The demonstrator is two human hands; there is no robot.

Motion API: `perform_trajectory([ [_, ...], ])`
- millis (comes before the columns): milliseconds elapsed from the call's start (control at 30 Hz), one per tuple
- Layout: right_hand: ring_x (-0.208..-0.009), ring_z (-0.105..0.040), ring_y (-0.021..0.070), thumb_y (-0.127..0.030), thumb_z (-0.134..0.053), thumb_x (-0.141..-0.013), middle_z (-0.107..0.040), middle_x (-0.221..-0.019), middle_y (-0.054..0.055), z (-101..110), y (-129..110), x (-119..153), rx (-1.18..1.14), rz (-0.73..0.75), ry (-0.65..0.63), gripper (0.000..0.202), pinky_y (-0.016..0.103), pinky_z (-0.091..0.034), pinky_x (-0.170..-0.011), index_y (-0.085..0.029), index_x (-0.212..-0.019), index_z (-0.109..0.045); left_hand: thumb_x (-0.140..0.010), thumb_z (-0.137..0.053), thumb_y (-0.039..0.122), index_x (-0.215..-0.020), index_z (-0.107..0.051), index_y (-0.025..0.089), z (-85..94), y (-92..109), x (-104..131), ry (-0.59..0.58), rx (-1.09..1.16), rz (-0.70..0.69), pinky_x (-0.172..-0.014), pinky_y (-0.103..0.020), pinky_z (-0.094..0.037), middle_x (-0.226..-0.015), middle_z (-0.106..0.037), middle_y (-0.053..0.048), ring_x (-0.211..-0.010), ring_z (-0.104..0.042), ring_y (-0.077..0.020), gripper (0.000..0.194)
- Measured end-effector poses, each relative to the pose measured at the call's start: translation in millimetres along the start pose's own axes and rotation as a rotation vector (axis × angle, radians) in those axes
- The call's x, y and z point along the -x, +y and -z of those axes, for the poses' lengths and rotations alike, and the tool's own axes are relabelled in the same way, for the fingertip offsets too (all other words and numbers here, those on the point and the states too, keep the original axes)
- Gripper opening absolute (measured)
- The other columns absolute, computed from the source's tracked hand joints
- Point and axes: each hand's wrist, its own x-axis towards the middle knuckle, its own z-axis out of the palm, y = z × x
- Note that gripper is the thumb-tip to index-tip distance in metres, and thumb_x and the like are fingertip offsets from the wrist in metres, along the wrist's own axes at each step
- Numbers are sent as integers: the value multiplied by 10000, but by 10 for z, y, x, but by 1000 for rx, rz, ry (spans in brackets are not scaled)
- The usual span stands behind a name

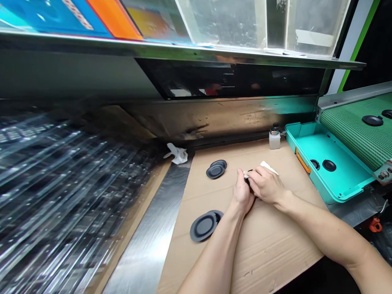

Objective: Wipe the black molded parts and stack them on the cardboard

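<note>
Over the cardboard sheet (226,261), my two hands meet in front of me. My left hand (242,192) is closed round a black disc-shaped part (247,181), mostly hidden by the fingers. Pressed against that part is my right hand (266,184), closed on a white cloth (269,168) whose corner sticks out behind the knuckles. Left of the hands lie two small overlapping black discs (215,171). Nearer to me, beside my left forearm, a larger black disc (203,228) with a raised rim overlaps another one.
A turquoise tray (346,179) with black discs stands right, below a green conveyor belt (361,118) carrying more. A small dispenser bottle (275,139) stands at the back. Crumpled white tissue (177,154) lies back left. Blurred clear plastic trays (67,196) fill the left side.
</note>
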Motion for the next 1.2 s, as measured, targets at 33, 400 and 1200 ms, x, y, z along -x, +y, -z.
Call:
perform_trajectory([
  [33,-1032,-610,223,-252,-434,-1067,-668,-1105,95,12,-9,-3,44,-39,-12,255,319,-473,-870,-208,-1079,-685,-1084,-372,506,-797,-666,160,-10,-4,4,20,-2,0,-774,-277,-593,-785,-705,-44,-730,-686,-157,537],
  [400,-1025,-653,195,-248,-525,-1010,-699,-1137,59,172,126,-26,-85,-170,-2,202,285,-475,-838,-210,-1140,-676,-1069,-360,554,-964,-711,139,-19,-18,-4,21,-56,8,-670,-287,-582,-806,-742,-83,-740,-728,-204,554],
  [1200,-761,-652,120,-277,-570,-1001,-742,-879,5,67,364,-113,-488,-334,93,159,215,-457,-729,-179,-986,-694,-1039,-415,538,-923,-686,107,29,-2,32,-131,-101,1,-421,-245,-393,-673,-653,-66,-487,-548,-148,522],
])
